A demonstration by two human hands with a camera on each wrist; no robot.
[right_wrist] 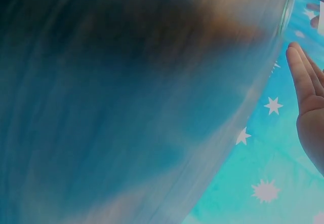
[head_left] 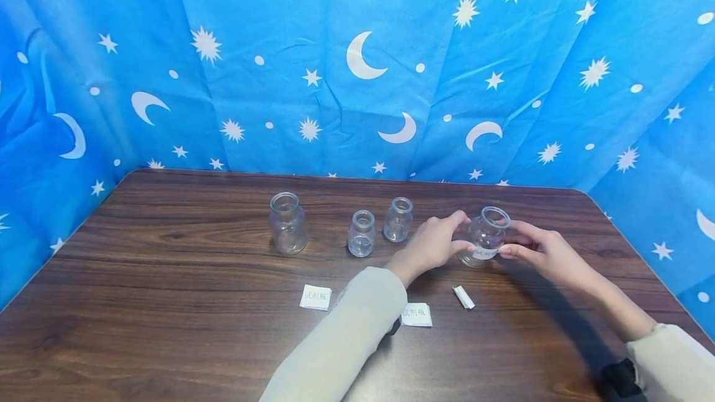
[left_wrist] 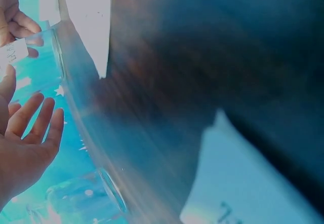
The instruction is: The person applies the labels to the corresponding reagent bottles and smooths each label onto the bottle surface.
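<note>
A round clear glass jar (head_left: 481,230) with a white paper label (head_left: 485,253) on its near side stands on the table between both hands. My right hand (head_left: 550,257) holds it from the right, thumb at the label's right end and fingers round behind the glass. At the jar's left is my left hand (head_left: 430,244), its thumb at the label's left end. In the left wrist view the other fingers of that left hand (left_wrist: 30,138) are spread and loosely extended, away from the glass. The right wrist view catches the right hand (right_wrist: 311,102) only at the edge.
Two small glass jars (head_left: 362,234) (head_left: 398,222) stand left of the hands, with a larger jar (head_left: 287,225) farther left. Nearer lie printed paper labels (head_left: 316,297) (head_left: 417,314) and a narrow white strip (head_left: 463,297). A blue patterned curtain (head_left: 313,92) hangs behind the table.
</note>
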